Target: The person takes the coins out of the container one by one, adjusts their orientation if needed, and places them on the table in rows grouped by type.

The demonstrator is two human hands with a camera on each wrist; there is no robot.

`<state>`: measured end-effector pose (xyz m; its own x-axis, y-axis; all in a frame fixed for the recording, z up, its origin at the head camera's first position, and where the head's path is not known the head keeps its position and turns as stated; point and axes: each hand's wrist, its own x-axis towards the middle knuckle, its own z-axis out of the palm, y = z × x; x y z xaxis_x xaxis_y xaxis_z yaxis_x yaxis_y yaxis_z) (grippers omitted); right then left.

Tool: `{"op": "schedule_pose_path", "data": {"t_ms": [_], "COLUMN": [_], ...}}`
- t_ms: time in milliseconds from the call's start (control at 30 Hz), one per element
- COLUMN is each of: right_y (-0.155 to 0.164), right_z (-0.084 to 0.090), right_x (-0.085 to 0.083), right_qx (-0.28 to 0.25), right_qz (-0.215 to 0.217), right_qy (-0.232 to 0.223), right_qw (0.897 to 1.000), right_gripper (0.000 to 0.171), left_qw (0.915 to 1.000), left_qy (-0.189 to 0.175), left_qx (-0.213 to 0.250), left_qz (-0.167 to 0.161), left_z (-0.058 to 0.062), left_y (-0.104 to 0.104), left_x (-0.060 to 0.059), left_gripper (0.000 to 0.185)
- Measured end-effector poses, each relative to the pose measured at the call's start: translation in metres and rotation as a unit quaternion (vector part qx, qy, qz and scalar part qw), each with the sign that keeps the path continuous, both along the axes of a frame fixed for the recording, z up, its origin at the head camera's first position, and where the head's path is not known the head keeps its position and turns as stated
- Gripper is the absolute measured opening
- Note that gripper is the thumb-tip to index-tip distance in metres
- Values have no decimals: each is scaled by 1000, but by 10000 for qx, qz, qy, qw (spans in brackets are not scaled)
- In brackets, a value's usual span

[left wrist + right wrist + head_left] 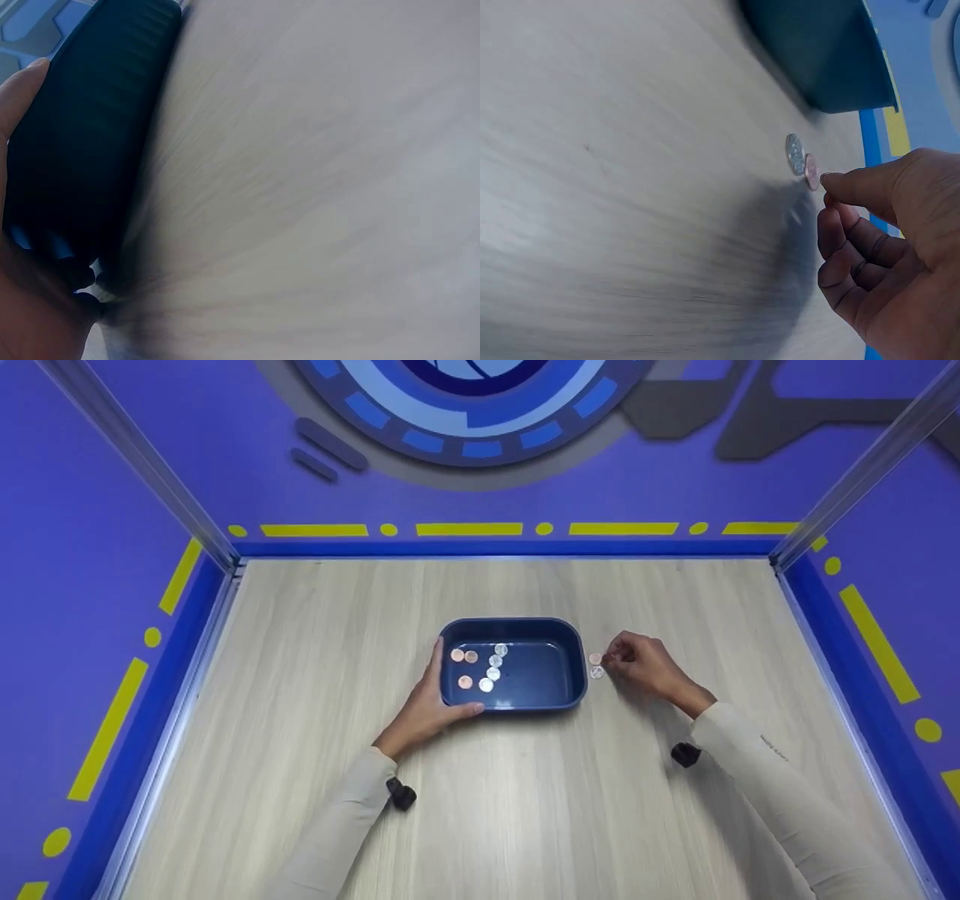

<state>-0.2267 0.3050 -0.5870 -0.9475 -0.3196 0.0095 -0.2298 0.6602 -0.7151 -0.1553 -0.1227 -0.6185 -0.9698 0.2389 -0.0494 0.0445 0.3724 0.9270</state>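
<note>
A dark blue tray (510, 622) lies in the middle of the wooden table (525, 810), with several copper and silver coins (480, 667) in its left half. My left hand (439, 690) grips the tray's near-left corner, thumb along the front rim; the left wrist view shows a fingertip (26, 86) against the tray wall (90, 135). Just right of the tray, a copper coin (595, 658) and a silver coin (597, 672) lie on the table. My right hand (609, 658) reaches them: its index fingertip (829, 180) touches the copper coin (811, 171), beside the silver coin (794, 153). Its other fingers are loosely curled.
Blue walls with yellow marks close the table in at the back (480, 540) and on both sides. Metal posts (187, 510) stand at the back corners. Bare wood lies all round the tray (817, 52).
</note>
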Motion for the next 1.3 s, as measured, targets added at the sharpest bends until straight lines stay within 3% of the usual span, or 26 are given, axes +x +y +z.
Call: {"op": "schedule_pose_path", "data": {"t_ms": [167, 500, 1300], "right_y": [0, 0, -3], "right_z": [-6, -15, -18], "right_x": [-2, -1, 5], "right_qx": [57, 321, 663], "right_qz": [-80, -248, -356], "right_qy": [-68, 388, 575], "right_qw": [9999, 9984, 9955], "right_gripper": [10, 7, 15], "left_qw": [10000, 10000, 10000], "left_qy": [-9, -3, 9], "left_qx": [-1, 27, 40], "left_qz": [-5, -28, -68], "left_z": [-1, 1, -1], "left_y": [0, -1, -1], "left_x": [0, 0, -1], "left_gripper": [145, 145, 145]}}
